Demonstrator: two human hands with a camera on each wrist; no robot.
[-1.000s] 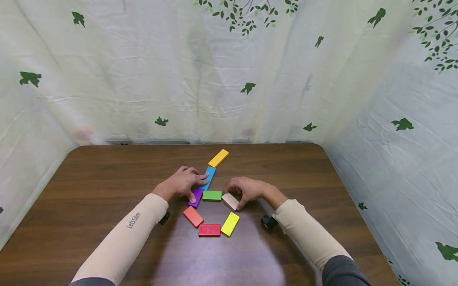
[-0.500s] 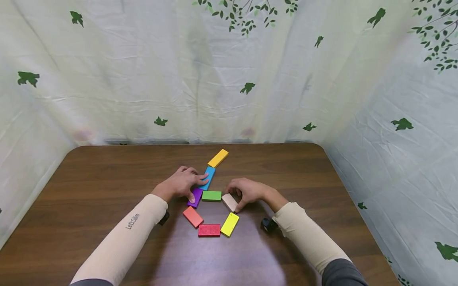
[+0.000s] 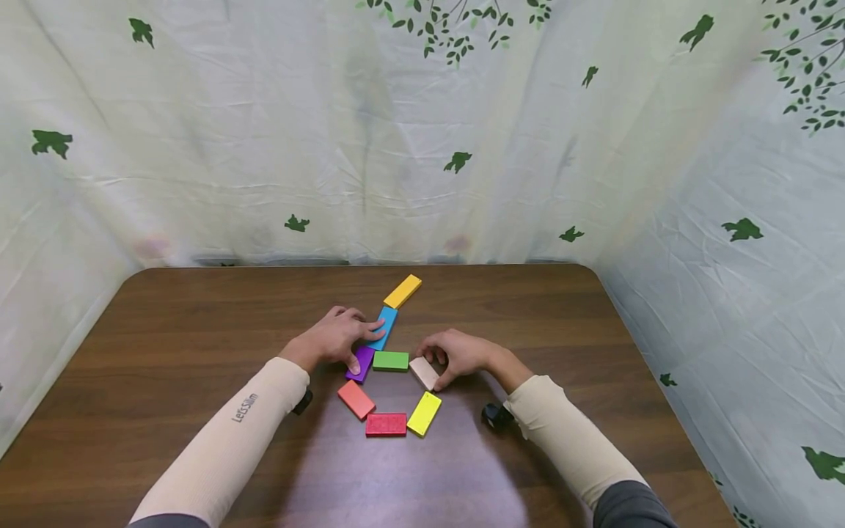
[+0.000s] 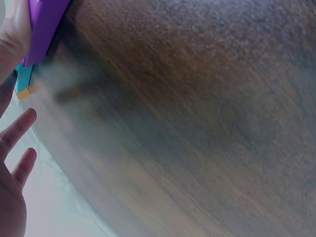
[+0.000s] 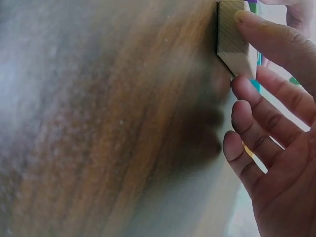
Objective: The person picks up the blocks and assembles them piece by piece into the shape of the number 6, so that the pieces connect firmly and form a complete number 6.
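Note:
With thumb and fingers, my right hand (image 3: 458, 352) pinches a beige wooden block (image 3: 424, 373) lying flat; in the right wrist view the thumb touches the end face of the block (image 5: 233, 29). My left hand (image 3: 335, 337) rests its thumb on a purple block (image 3: 361, 361) and its index finger on a blue block (image 3: 388, 323). A green block (image 3: 391, 361) lies between the purple and beige ones. Nearer to me lie an orange-red block (image 3: 356, 400), a red block (image 3: 386, 425) and a yellow block (image 3: 424, 414), forming a ring with them.
An amber block (image 3: 403, 292) extends from the far end of the blue one. The blocks lie on a brown wooden table (image 3: 198, 330). White curtains (image 3: 264, 132) with green leaf prints hang behind and beside the table.
The beige block's near end has shifted slightly toward me and the yellow block, along with my right hand's thumb. My left hand stays on the purple and blue blocks.

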